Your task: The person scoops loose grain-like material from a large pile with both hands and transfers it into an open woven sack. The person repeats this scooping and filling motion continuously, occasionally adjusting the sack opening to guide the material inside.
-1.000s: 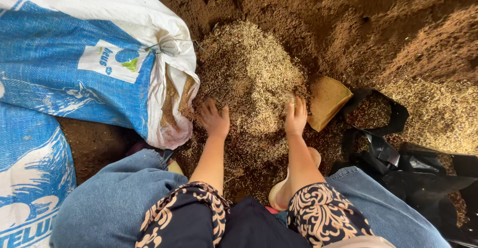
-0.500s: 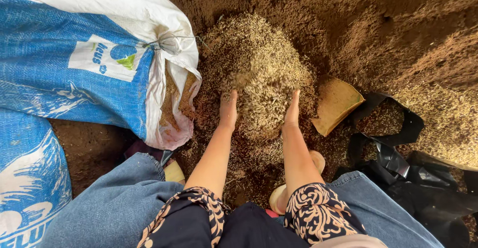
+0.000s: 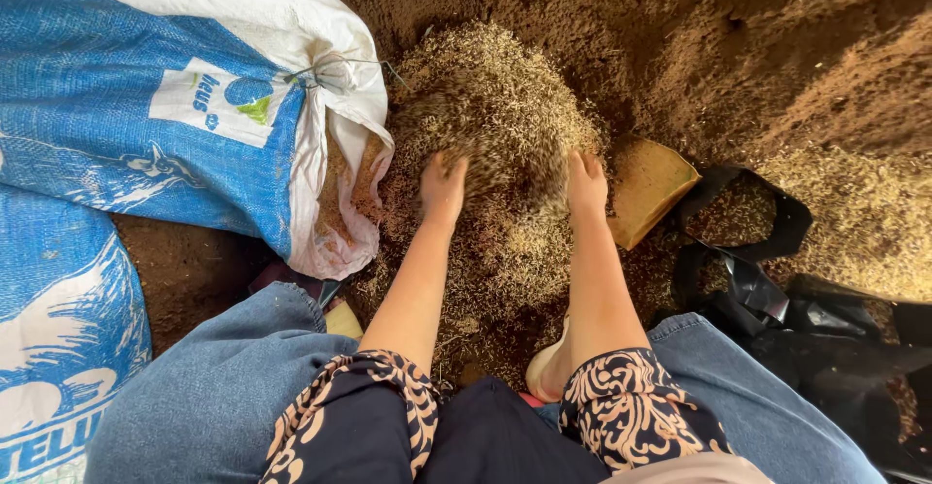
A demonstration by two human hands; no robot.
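Our left hand [image 3: 442, 188] and right hand [image 3: 585, 181] are cupped open around the husk pile [image 3: 495, 115] between them now, palms closer together than a second ago, so we're gathering it up.

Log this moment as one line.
left hand: in husk pile | right hand: in husk pile | blue-white sack: left, open | black bag: right

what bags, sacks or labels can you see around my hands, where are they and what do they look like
Woven sack: left of the husk pile, lying on its side, blue and white, mouth open toward the pile.
Label patch: on that sack, white rectangle with blue and green marks.
Second sack: lower left, blue with white print.
Black plastic bag: right, crumpled, husks inside.
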